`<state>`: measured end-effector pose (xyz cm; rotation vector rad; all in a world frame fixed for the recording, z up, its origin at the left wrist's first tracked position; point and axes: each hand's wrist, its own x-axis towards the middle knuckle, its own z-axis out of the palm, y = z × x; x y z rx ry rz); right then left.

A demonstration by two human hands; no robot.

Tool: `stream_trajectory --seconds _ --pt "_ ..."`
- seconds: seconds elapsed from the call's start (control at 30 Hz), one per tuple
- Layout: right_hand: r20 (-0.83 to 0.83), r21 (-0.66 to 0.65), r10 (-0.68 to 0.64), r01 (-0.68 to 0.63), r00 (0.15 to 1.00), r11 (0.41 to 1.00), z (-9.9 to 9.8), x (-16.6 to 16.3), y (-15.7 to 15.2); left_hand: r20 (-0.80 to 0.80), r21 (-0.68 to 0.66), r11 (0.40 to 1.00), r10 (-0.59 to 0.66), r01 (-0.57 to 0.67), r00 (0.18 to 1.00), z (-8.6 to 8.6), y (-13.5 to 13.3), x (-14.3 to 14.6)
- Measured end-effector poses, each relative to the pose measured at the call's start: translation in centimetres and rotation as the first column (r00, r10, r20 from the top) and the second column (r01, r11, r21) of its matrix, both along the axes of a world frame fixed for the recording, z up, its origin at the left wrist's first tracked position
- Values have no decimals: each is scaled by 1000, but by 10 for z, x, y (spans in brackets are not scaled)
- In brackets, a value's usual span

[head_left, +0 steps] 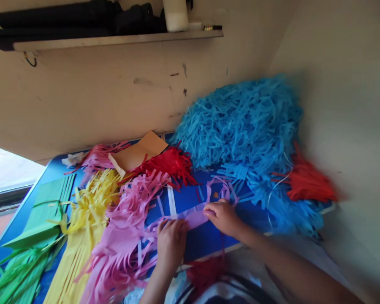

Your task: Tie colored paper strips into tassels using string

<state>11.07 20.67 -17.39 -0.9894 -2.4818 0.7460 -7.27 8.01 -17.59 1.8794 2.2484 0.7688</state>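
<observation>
Lilac fringed paper strip [194,218] flat on blue table [205,240]; left hand [172,241] presses its end, fingers bent; right hand [223,216] pinches other end. Blue shredded-paper heap [240,122] behind.

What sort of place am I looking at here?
Probably a small paper-craft workspace, perhaps at home: a blue table set in a wall corner, a blue fringed-paper heap, pink fringed paper, and the left hand and right hand on a lilac paper strip.
</observation>
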Motion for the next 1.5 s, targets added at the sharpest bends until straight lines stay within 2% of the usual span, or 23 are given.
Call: stream_trajectory --seconds 0.1,0.27,0.47,0.93,1.03,1.1,1.17,1.23,1.27,1.3,1.37,1.4,1.43,1.5 --pt "79 48 -51 48 996 998 5 -11 5 -66 -70 990 117 -122 991 2 11 2" --pt "161 57 -85 76 983 995 0 -15 9 -125 -104 977 172 -186 977 5 20 9" --pt "189 94 -126 110 974 989 -5 -17 12 -228 -146 966 177 -214 957 8 25 13" --pt "247 162 -179 142 952 977 -6 -21 7 -259 -203 950 180 -236 949 12 28 15" --pt "241 173 -176 136 954 975 -8 -21 9 -316 -140 952 216 -271 924 18 27 17" --pt "225 196 -192 149 955 969 -6 -16 14 -363 -76 979 151 -191 919 21 27 15" --pt "197 268 -295 238 935 934 1 -7 21 -382 -106 994 -62 23 922 22 28 11" --pt "125 364 -417 350 900 863 12 4 24 -352 -199 950 -298 240 887 23 29 7" --pt "86 397 -402 339 911 853 18 10 23 -335 -239 923 -370 301 867 24 29 5" --pt "66 411 -304 251 951 876 22 14 20 -322 -265 906 -406 330 855 26 29 4" --pt "96 385 67 -99 993 918 27 18 12 -297 -292 890 -433 351 851 33 28 3" --pt "132 350 247 -278 960 895 26 18 9 -282 -297 887 -434 352 856 36 28 4" --pt "169 314 368 -404 914 859 24 16 6 -269 -297 890 -426 346 864 40 27 5" --pt "227 266 432 -482 873 835 17 11 8 -260 -294 897 -407 330 876 44 27 7"
